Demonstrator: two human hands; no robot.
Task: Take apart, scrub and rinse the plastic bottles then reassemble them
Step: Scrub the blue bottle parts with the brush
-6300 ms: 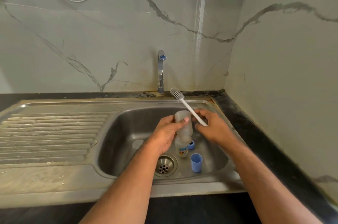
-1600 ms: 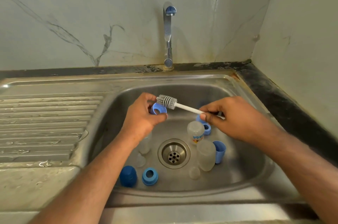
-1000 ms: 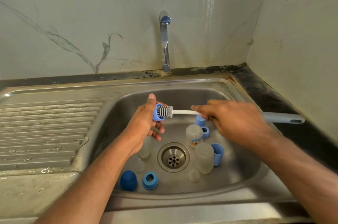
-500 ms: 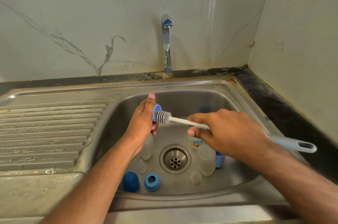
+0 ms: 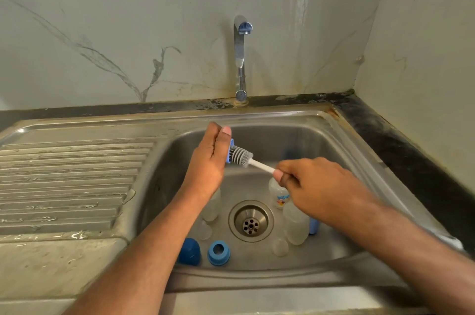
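My left hand (image 5: 209,161) holds a blue bottle ring (image 5: 229,152) above the sink basin (image 5: 341,155), mostly hidden behind my fingers. My right hand (image 5: 316,186) grips the white handle of the bottle brush (image 5: 241,155), whose grey bristle head is pushed into the ring. On the basin floor stand a printed clear bottle (image 5: 278,192), a frosted bottle (image 5: 297,224) under my right wrist and another clear bottle (image 5: 212,208) under my left wrist. A dark blue cap (image 5: 189,251) and a blue ring (image 5: 218,253) lie at the front.
The drain (image 5: 251,220) sits mid-basin, with clear teats (image 5: 280,246) beside it. A blue cup (image 5: 313,226) shows behind the frosted bottle. The tap (image 5: 240,57) stands at the back, with no water running. A wet ribbed drainboard (image 5: 69,181) lies left; dark counter (image 5: 401,150) runs right.
Earlier I held a bottle and the brush; then I took up the blue ring. Over the last second the brush head has worked in and out of the ring, my right hand shifting lower.
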